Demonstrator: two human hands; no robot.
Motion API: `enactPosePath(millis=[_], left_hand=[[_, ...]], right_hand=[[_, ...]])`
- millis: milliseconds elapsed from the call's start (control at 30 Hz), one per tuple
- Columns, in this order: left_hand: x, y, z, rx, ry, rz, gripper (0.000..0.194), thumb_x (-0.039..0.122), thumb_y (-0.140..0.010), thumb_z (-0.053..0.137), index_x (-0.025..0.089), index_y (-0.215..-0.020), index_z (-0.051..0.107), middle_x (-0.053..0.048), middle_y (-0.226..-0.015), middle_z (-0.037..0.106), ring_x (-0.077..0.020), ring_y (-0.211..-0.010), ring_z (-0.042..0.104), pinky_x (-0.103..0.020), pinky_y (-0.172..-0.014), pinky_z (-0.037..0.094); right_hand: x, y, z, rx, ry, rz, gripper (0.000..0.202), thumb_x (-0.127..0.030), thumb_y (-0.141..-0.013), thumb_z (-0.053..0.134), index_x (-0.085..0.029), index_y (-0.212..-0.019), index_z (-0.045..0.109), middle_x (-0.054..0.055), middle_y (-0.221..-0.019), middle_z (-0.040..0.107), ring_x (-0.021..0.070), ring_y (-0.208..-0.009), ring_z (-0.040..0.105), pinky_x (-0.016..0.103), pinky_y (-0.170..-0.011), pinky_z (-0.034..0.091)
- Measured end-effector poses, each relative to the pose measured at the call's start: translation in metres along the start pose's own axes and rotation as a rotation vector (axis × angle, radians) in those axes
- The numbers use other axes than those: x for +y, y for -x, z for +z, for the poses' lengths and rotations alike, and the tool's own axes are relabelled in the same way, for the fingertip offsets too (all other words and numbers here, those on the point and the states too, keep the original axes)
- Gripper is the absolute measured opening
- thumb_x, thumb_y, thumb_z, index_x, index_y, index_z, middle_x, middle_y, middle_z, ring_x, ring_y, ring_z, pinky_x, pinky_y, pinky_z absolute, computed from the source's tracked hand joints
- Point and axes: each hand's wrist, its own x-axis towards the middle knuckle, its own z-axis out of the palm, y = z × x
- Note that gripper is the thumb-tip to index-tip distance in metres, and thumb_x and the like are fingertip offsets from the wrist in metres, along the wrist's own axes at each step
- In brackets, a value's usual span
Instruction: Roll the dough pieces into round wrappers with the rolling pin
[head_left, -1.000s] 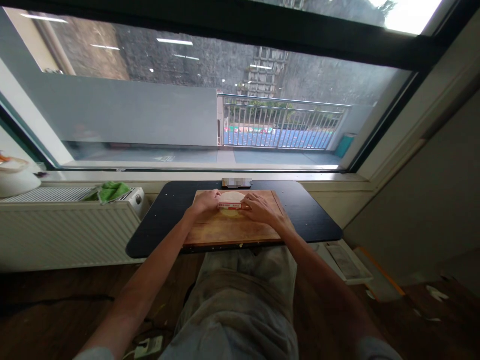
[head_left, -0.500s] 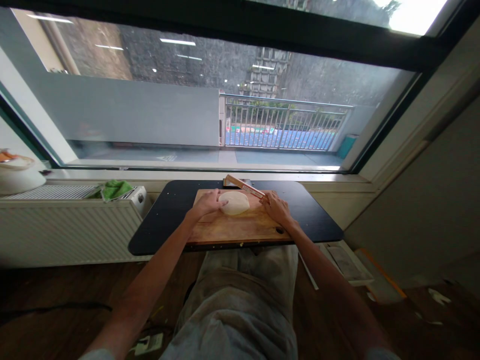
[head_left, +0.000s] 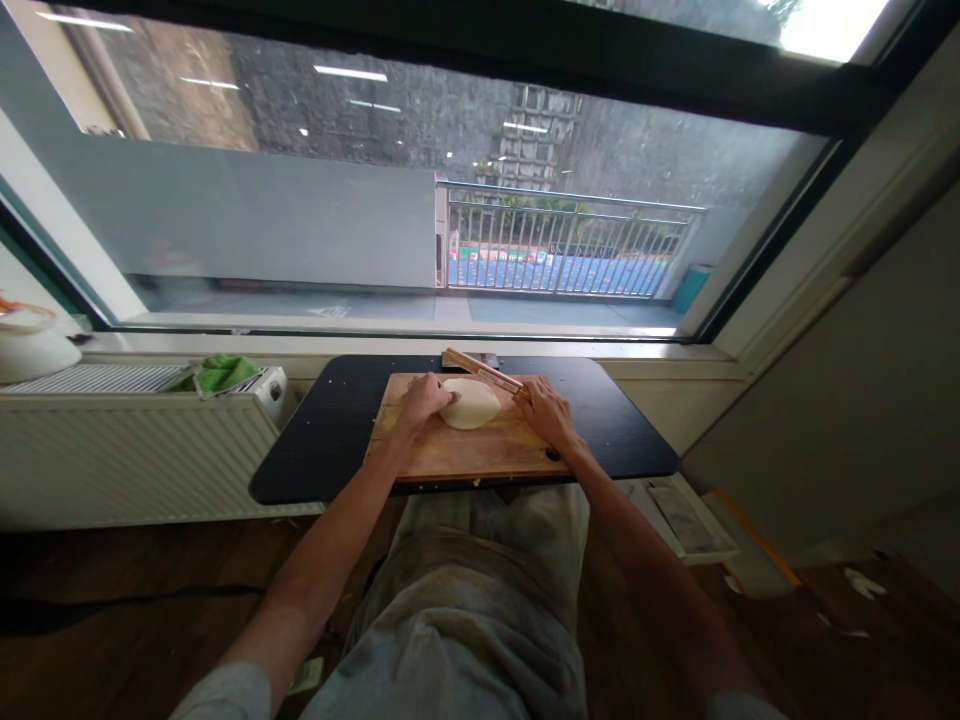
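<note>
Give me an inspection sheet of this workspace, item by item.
Surface: black table under the window, with a wooden board on it.
Job's things: pale dough on the board; rolling pin slanted behind it.
Clutter: green cloth on the radiator.
Hands: left hand against the dough; right hand on the pin's near end.
Cables: dark cable on the floor.
Surroundings: window, balcony railing outside.

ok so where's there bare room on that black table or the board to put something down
Bare patches: the black table left of the wooden board, and its right end past the right hand. The board's near strip, below the dough, is bare too. Crowded: the board's far half, where the left hand, dough and rolling pin sit together.
</note>
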Motion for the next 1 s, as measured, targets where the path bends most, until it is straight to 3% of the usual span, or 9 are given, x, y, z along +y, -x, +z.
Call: enactPosePath(millis=[167, 300, 500, 600, 667, 767, 833, 900, 1000], left_hand=[[0.002, 0.005, 0.005, 0.042, 0.085, 0.059, 0.034, 0.029, -0.086, 0.079, 0.019, -0.117, 0.069, -0.011, -0.124, 0.08, -0.0257, -0.11, 0.075, -0.034, -0.093, 0.057], [0.006, 0.012, 0.005, 0.123, 0.266, 0.069, 0.029, 0.025, -0.086, 0.077, 0.019, -0.114, 0.071, -0.01, -0.119, 0.081, -0.0237, -0.105, 0.076, -0.033, -0.092, 0.06], [0.031, 0.022, -0.017, 0.283, 0.332, 0.095, 0.019, 0.028, -0.096, 0.069, 0.02, -0.113, 0.074, -0.009, -0.116, 0.083, -0.0228, -0.102, 0.076, -0.032, -0.09, 0.059], [0.048, 0.033, -0.026, 0.375, 0.288, 0.271, 0.018, 0.029, -0.102, 0.063, 0.02, -0.113, 0.075, -0.009, -0.115, 0.082, -0.0233, -0.105, 0.075, -0.033, -0.096, 0.058], [0.055, 0.045, -0.027, 0.321, 0.207, 0.441, 0.018, 0.023, -0.102, 0.061, 0.02, -0.11, 0.077, -0.01, -0.118, 0.081, -0.0248, -0.113, 0.073, -0.036, -0.104, 0.055], [0.057, 0.064, -0.024, -0.041, 0.152, 0.715, 0.017, 0.025, -0.097, 0.071, 0.024, -0.11, 0.081, -0.008, -0.119, 0.081, -0.0251, -0.113, 0.074, -0.036, -0.106, 0.056], [0.054, 0.069, -0.022, -0.215, 0.18, 0.808, 0.021, 0.034, -0.096, 0.076, 0.025, -0.113, 0.082, -0.007, -0.122, 0.081, -0.0252, -0.114, 0.075, -0.035, -0.108, 0.056], [0.049, 0.066, -0.024, -0.189, 0.211, 0.762, 0.025, 0.04, -0.1, 0.07, 0.023, -0.115, 0.082, -0.008, -0.122, 0.081, -0.0254, -0.113, 0.075, -0.037, -0.108, 0.056], [0.04, 0.052, -0.029, -0.027, 0.135, 0.597, 0.03, 0.035, -0.103, 0.062, 0.019, -0.121, 0.08, -0.012, -0.125, 0.08, -0.0271, -0.118, 0.073, -0.039, -0.112, 0.055]], right_hand=[[0.0, 0.0, 0.0, 0.008, -0.034, -0.007, 0.03, -0.037, -0.115, 0.052, -0.023, -0.138, 0.066, 0.012, -0.138, 0.072, 0.026, -0.125, 0.064, 0.031, -0.098, 0.047], [-0.001, 0.002, -0.001, 0.027, -0.077, -0.008, 0.033, -0.036, -0.114, 0.052, -0.024, -0.143, 0.064, 0.01, -0.143, 0.07, 0.0253, -0.124, 0.065, 0.031, -0.096, 0.048], [-0.003, 0.002, -0.003, 0.02, -0.104, 0.071, 0.032, -0.039, -0.116, 0.05, -0.024, -0.14, 0.064, 0.011, -0.141, 0.072, 0.0256, -0.117, 0.068, 0.031, -0.092, 0.047], [-0.003, 0.002, -0.003, 0.032, -0.115, 0.131, 0.032, -0.041, -0.117, 0.047, -0.024, -0.137, 0.064, 0.011, -0.137, 0.073, 0.0263, -0.116, 0.069, 0.03, -0.089, 0.046], [-0.003, 0.002, -0.003, 0.045, -0.122, 0.154, 0.032, -0.042, -0.117, 0.046, -0.024, -0.136, 0.064, 0.011, -0.136, 0.073, 0.0265, -0.116, 0.07, 0.03, -0.087, 0.046], [-0.003, 0.003, -0.003, 0.049, -0.126, 0.165, 0.031, -0.041, -0.117, 0.045, -0.024, -0.134, 0.065, 0.011, -0.135, 0.074, 0.0261, -0.114, 0.07, 0.03, -0.085, 0.045], [-0.003, 0.004, -0.003, 0.047, -0.129, 0.151, 0.029, -0.04, -0.117, 0.046, -0.024, -0.133, 0.065, 0.01, -0.134, 0.074, 0.0253, -0.113, 0.07, 0.029, -0.084, 0.044], [-0.004, 0.005, -0.003, 0.045, -0.128, 0.126, 0.027, -0.039, -0.117, 0.048, -0.024, -0.132, 0.065, 0.01, -0.135, 0.074, 0.0248, -0.113, 0.07, 0.029, -0.084, 0.044], [-0.004, 0.005, -0.002, 0.047, -0.121, 0.099, 0.026, -0.038, -0.117, 0.05, -0.025, -0.133, 0.064, 0.009, -0.137, 0.073, 0.0244, -0.116, 0.07, 0.028, -0.083, 0.043]])
